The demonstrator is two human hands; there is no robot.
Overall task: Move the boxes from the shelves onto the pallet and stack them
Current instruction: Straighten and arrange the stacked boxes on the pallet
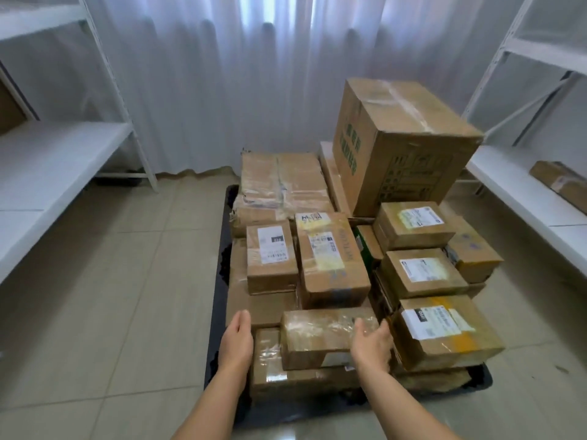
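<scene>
Both forearms reach forward over the near edge of the black plastic pallet [219, 344], which lies on the beige tiled floor [111, 296]. The left hand [236, 339] is held flat, fingers straight and together, just left of a small tape-wrapped brown cardboard box [320, 336]; no contact is evident. The right hand [373, 342] is released, palm turned inward, fingers relaxed at that box's right end; whether it touches cannot be told. Neither hand grasps anything.

The tape-wrapped box sits on the front of the stack, resting on a flatter brown carton [286, 376]. Just right of it stands a labelled carton with yellow tape [444, 331]. Behind are further labelled brown cartons [333, 262], packed closely in rows. At the rear right a large brown carton with green print [400, 147] stands tilted atop the pile.

White metal shelving [57, 154] flanks the left; on the white shelf at right [514, 188] one long brown box [562, 182] lies. White curtains [238, 74] hang behind.
</scene>
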